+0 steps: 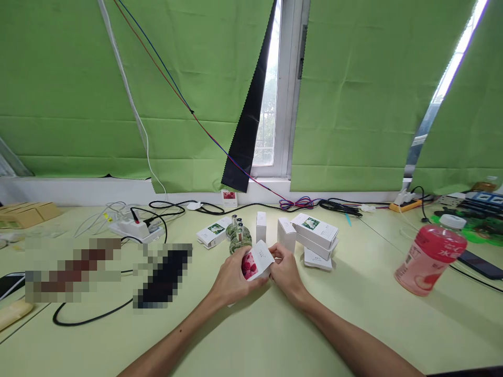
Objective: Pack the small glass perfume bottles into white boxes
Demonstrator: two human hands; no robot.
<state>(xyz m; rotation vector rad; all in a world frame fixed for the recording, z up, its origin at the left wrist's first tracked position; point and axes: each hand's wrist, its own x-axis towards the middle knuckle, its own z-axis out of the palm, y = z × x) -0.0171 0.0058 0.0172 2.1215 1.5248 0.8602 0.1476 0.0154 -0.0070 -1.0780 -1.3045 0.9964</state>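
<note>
A small white box [261,259] with a red flower picture is tilted in my left hand [231,277], whose fingers wrap round its side. At the box's right end, the fingers of my right hand [286,273] are closed on its edge. Just behind the box stand several glass bottles [240,238] with silvery tops. Two upright white boxes [261,226] are behind my hands. To their right lies a stack of white boxes [316,230], the top one with a green and white flower picture. A similar white box [214,231] lies left of the bottles.
A pink drink bottle [431,255] with a white cap stands at the right, near a dark phone [481,264]. Black cables [220,209] and a white power strip [137,229] lie along the back and left. Cardboard boxes [29,213] sit at far left. Two patches are blurred out.
</note>
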